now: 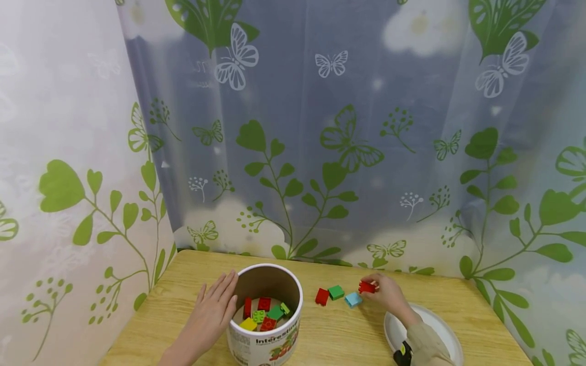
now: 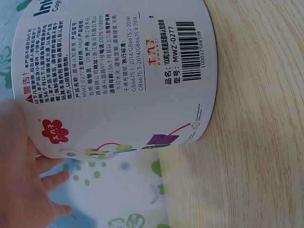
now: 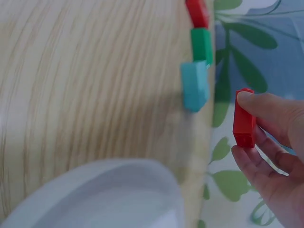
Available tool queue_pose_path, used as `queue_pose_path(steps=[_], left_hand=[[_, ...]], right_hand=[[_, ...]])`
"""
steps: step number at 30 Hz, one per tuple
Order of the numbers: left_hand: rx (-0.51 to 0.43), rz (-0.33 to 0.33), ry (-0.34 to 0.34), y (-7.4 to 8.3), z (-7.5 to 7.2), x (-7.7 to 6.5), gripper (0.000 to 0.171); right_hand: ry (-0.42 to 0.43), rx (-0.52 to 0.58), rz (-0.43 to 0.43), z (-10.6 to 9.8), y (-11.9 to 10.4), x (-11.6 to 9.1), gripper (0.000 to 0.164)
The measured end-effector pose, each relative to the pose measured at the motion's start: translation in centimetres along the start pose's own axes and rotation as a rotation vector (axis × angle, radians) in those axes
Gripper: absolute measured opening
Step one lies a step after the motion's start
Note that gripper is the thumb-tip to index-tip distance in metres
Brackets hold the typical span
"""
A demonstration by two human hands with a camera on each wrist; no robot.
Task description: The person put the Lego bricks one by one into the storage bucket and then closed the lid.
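Observation:
My right hand (image 1: pixel 388 296) pinches a red toy brick (image 3: pixel 244 122) between thumb and fingers, raised above the table. On the wood just left of it lie a light blue brick (image 1: pixel 353 300), a green brick (image 1: pixel 336 292) and another red brick (image 1: pixel 322 297). My left hand (image 1: pixel 211 311) rests with straight fingers against the left side of a round white bucket (image 2: pixel 118 114), near its rim. Inside the bucket are several bricks in red, green and yellow, including a yellow brick (image 1: pixel 248 324). Part of the bucket's inside is hidden by its near wall.
A white plate (image 1: pixel 446 330) sits on the right, partly beneath my right forearm. The wooden table (image 1: pixel 339 335) ends at the back against a curtain (image 1: pixel 293 152) printed with leaves and butterflies. Similar sheets hang at both sides.

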State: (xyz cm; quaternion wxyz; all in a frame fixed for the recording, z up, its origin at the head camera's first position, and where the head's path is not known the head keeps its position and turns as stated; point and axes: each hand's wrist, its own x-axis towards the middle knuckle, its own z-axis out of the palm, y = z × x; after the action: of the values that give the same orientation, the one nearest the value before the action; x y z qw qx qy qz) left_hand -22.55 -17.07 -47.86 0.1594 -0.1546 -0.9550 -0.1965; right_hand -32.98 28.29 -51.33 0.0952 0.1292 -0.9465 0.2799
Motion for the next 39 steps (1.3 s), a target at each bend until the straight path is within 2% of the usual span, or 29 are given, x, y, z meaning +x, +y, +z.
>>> queue_pose_path(steps=[11, 15, 24, 39], left_hand=[[-0.005, -0.007, -0.001, -0.1, 0.1, 0.0, 0.051], [-0.001, -0.005, 0.002, -0.1, 0.1, 0.0, 0.051], [0.005, 0.005, 0.007, 0.1, -0.1, -0.1, 0.051], [0.005, 0.004, 0.013, 0.2, -0.2, 0.0, 0.051]], right_hand=[[0.028, 0.037, -0.04, -1.1, -3.1, -0.1, 0.035], [0.046, 0.06, -0.085, -1.5, -4.5, -0.1, 0.038], [0.061, 0.054, -0.158, -2.1, -7.3, -0.1, 0.029], [0.073, 0.093, -0.277, -2.6, -11.4, 0.1, 0.028]])
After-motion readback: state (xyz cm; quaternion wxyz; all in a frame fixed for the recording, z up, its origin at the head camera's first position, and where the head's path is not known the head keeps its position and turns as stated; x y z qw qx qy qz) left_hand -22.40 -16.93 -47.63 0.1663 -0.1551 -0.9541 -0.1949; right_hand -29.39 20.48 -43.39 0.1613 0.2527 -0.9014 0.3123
